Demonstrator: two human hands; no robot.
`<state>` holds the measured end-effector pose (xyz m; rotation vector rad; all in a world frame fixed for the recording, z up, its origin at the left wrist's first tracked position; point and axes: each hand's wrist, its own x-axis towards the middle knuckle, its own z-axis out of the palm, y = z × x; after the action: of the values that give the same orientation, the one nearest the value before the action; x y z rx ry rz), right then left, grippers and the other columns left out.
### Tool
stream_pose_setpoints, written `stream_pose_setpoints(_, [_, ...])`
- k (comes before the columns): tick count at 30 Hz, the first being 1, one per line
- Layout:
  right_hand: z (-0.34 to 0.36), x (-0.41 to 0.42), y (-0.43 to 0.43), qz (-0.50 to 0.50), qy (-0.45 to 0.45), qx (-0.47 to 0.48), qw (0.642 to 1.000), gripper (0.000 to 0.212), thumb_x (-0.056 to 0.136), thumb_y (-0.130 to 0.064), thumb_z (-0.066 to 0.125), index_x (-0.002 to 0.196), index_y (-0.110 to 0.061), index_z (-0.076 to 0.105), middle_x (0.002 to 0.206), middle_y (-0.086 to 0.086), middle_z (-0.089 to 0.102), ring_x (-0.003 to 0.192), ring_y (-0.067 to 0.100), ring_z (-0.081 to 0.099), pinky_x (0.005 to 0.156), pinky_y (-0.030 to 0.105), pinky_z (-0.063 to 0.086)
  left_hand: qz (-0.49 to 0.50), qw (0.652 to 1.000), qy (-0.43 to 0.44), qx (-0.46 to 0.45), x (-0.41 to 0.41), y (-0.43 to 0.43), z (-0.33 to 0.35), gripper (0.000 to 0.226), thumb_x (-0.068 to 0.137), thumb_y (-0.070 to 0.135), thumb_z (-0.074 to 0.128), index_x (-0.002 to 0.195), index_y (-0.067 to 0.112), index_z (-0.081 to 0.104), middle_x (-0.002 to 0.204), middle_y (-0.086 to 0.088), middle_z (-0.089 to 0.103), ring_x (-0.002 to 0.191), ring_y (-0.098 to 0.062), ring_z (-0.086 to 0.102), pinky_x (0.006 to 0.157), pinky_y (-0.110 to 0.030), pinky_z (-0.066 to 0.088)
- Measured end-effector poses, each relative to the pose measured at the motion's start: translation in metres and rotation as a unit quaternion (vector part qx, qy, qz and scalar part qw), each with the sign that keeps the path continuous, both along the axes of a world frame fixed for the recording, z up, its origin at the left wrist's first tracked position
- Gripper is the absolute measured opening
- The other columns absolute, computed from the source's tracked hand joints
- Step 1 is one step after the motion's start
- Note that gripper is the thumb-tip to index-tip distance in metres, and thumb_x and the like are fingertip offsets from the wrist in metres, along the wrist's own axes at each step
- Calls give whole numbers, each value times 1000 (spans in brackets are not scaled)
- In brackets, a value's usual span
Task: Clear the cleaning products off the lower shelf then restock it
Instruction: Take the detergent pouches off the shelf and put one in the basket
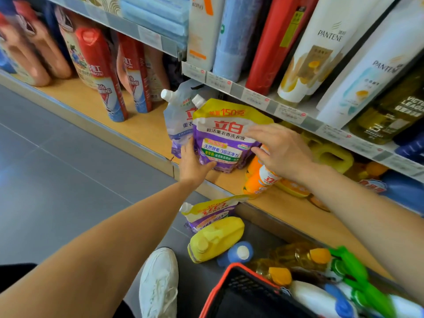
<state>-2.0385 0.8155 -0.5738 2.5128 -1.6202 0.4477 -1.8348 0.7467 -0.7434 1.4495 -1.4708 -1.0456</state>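
**Soft pouch being gripped by one corner on a crowded shelf**

The lower shelf [142, 131], a tan wooden board, is being crowded towards its front edge, and that is judged the main risk. The purple pouch [226, 138] is being held upright there, between a paler pouch [179, 118] just behind it and orange bottles [257, 180] just beside it. Whether its base is resting on the board cannot be told.

The pouch is being gripped at its lower left corner by the left hand [195, 161], with the thumb curled under the base. The right hand [280, 150] is being held open with its fingers spread at the pouch's right side, and contact cannot be confirmed. Because the pouch is soft, it is likely to sag or slip if it is being carried by that one corner alone. The orange bottles could be knocked over by the right wrist, which is being held just above them. The paler pouch may topple if it is being propped by the purple one.

The grey floor [57, 168] is being used as a holding place. A red-rimmed basket [220, 285] of bottles, a yellow jug [215, 239] and another purple pouch [211, 214] are being kept near a white shoe [160, 283], where they could be stepped on. Shampoo bottles [321, 53] are being displayed on the shelf above.
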Motion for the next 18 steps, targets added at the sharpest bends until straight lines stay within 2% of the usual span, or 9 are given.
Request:
stream_pose_setpoints(2, [-3, -12, 14, -56, -13, -24, 998, 43, 79, -19, 82, 119, -12, 70, 121, 8, 70, 105, 31, 63, 84, 45, 56, 33, 999, -19, 35, -8, 4, -7, 109, 67, 24, 94, 153, 21, 27, 144, -7, 42, 133, -23, 48, 107, -44, 47])
stream_pose_setpoints(5, [-15, -25, 34, -136, -48, 34, 989, 57, 76, -27, 83, 130, -18, 65, 127, 4, 64, 109, 31, 56, 89, 45, 51, 31, 997, 35, 65, -26, 1, -12, 117, 61, 22, 97, 152, 15, 23, 140, -8, 50, 130, -24, 52, 107, -47, 49])
stream_pose_setpoints(8, [-29, -28, 43, -155, -95, 86, 980, 67, 79, -16, 78, 141, -21, 54, 128, 6, 52, 116, 29, 51, 95, 44, 48, 79, 992, 54, 81, -48, -3, -14, 116, 63, 19, 96, 152, 15, 21, 140, -10, 48, 131, -27, 50, 107, -44, 47])
stream_pose_setpoints(11, [-34, -29, 40, -165, -110, 92, 976, 70, 83, -14, 78, 146, -22, 48, 126, 6, 47, 119, 26, 47, 97, 34, 43, 100, 991, 50, 72, -62, -11, -18, 113, 65, 20, 95, 151, 13, 22, 143, -13, 45, 134, -30, 46, 105, -40, 43])
stream_pose_setpoints(14, [-36, -28, 37, -180, -112, 75, 974, 71, 83, -17, 79, 147, -21, 48, 125, 8, 48, 117, 27, 48, 94, 32, 43, 24, 995, 71, 68, -63, -19, -18, 105, 69, 17, 92, 151, 15, 27, 142, -8, 51, 131, -23, 52, 107, -40, 47])
stream_pose_setpoints(16, [-39, -26, 36, -185, -114, 56, 975, 70, 82, -18, 80, 145, -19, 50, 125, 10, 50, 116, 29, 50, 94, 33, 43, -55, 991, 89, 81, -54, -23, -18, 94, 74, 10, 88, 150, 17, 34, 135, -1, 58, 123, -17, 58, 101, -37, 52])
stream_pose_setpoints(18, [-42, -23, 36, -190, -117, 42, 974, 69, 82, -19, 81, 144, -18, 51, 124, 11, 52, 116, 30, 50, 93, 32, 42, -85, 987, 90, 99, -39, -25, -16, 69, 81, 9, 82, 142, 17, 50, 123, 3, 67, 108, -15, 66, 93, -38, 58])
